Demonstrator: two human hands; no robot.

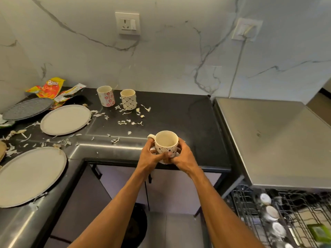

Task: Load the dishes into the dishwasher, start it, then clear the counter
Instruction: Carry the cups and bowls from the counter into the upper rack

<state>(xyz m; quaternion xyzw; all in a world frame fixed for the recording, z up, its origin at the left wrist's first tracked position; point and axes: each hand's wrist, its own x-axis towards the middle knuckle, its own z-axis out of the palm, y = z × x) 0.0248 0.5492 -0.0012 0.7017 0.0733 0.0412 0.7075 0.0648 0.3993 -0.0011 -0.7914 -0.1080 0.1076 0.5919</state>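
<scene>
A cream mug [166,142] with dark dots is held upright over the front edge of the black counter [179,113]. My left hand [149,154] grips it at the handle side and my right hand [182,156] wraps its other side. Two more mugs stand at the back: one with red flowers [106,96] and one with a dark lattice pattern [128,99]. Two beige plates [65,119] [30,176] and a grey plate [26,108] lie on the left. The dishwasher's pulled-out rack [279,217] shows at the lower right.
Torn snack wrappers [53,90] lie at the back left, and pale paper scraps [125,120] are scattered across the counter. The steel dishwasher top [272,140] stands to the right. Wall sockets [127,23] sit on the marble backsplash, one with a cable plugged in.
</scene>
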